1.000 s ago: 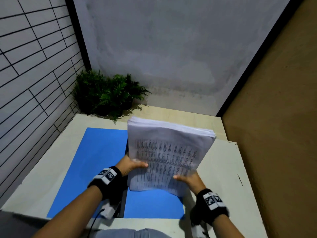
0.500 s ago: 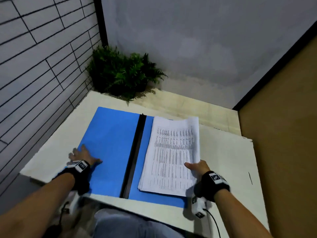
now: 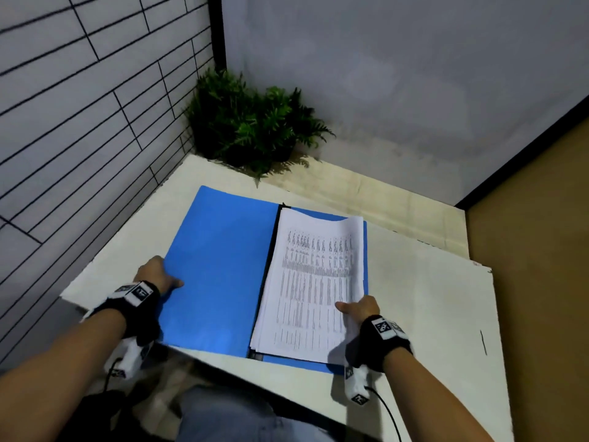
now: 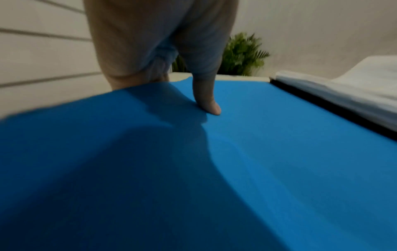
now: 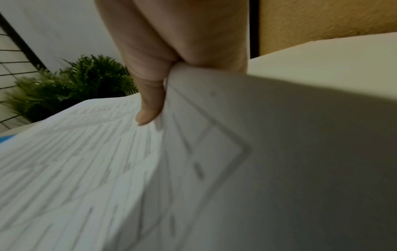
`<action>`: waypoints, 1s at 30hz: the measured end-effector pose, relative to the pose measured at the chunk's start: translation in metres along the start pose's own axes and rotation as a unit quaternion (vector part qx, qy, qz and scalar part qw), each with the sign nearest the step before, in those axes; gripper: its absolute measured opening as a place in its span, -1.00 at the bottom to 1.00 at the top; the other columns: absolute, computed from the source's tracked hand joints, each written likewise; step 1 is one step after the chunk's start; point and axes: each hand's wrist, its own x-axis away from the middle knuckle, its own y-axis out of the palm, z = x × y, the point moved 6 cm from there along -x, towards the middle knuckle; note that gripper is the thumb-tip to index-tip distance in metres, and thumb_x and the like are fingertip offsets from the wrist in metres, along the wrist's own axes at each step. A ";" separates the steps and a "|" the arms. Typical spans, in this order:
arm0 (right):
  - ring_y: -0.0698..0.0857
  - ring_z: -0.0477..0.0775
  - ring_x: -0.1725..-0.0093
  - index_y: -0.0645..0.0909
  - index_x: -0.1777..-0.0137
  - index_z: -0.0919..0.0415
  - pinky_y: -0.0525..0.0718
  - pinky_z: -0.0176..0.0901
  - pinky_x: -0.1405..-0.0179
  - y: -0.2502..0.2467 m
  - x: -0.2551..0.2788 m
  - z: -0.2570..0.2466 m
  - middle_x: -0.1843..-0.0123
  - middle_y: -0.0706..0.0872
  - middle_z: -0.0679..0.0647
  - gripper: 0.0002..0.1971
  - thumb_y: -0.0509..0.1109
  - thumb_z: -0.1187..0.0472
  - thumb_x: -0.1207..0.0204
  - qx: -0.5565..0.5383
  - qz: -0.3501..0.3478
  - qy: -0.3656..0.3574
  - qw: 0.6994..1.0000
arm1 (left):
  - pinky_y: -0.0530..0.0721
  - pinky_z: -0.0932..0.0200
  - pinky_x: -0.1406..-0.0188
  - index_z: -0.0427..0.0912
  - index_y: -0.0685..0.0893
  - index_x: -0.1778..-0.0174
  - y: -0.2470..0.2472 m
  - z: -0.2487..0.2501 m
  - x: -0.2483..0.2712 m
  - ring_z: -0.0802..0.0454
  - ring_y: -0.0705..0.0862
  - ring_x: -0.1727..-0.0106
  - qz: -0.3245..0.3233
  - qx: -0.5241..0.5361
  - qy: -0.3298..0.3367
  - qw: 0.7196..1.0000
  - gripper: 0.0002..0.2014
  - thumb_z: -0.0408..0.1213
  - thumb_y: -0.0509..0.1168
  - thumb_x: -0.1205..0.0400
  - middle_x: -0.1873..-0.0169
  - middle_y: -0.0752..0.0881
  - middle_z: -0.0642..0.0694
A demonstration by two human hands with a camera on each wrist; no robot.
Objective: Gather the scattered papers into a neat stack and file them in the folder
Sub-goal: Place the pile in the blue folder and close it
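Note:
A blue folder [image 3: 220, 266] lies open on the white table [image 3: 430, 298], its black spine [image 3: 271, 266] running down the middle. The paper stack [image 3: 315, 282], printed with tables, lies on the folder's right half. My left hand [image 3: 162, 277] pinches the outer edge of the left cover, thumb [image 4: 206, 98] on top of the blue folder cover [image 4: 257, 152] and fingers underneath. My right hand [image 3: 357, 309] grips the stack's right edge. Its thumb [image 5: 150, 105] presses on the top sheet of the paper stack [image 5: 86, 161], and that edge curls up a little.
A green fern-like plant [image 3: 251, 126] stands in the far corner behind the table. A tiled wall runs along the left and an ochre wall stands to the right. Bare table surface lies right of the folder.
A second ago both hands held the stack upright over the folder. It now lies on the right half, and my left hand has moved to the left cover's edge and taken hold of it.

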 end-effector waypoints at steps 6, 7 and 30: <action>0.44 0.35 -0.48 0.18 -0.53 0.46 0.48 0.06 -0.36 -0.007 -0.001 -0.001 -0.54 0.38 0.37 -0.22 0.49 0.19 -0.43 -0.011 0.014 -0.008 1.000 | 0.73 0.15 0.25 -0.17 0.59 -0.06 -0.072 0.093 0.077 -0.02 0.77 0.24 -0.133 0.092 0.231 0.959 -0.74 -0.25 0.41 -0.49 0.02 0.72 -0.37; 0.42 0.35 -0.49 0.15 -0.55 0.44 0.46 0.06 -0.38 -0.008 0.002 -0.002 -0.55 0.36 0.36 -0.21 0.48 0.19 -0.44 -0.015 0.011 -0.015 1.000 | 0.75 0.24 0.32 -0.10 0.60 -0.10 -0.073 0.114 0.105 0.03 0.79 0.30 -0.232 0.181 0.262 0.919 -0.67 -0.14 0.43 -0.45 0.08 0.76 -0.30; 0.57 0.26 -0.36 0.57 -0.30 0.41 0.50 -0.11 -0.27 -0.010 0.009 0.010 -0.34 0.62 0.34 -0.65 0.12 0.38 -0.57 0.057 0.066 -0.027 0.996 | 0.54 -0.17 -0.29 -0.22 0.16 -0.53 0.131 0.124 0.056 -0.39 0.53 -0.32 -0.119 0.046 0.101 0.987 -0.12 -0.27 0.52 -0.37 -0.38 0.43 -0.39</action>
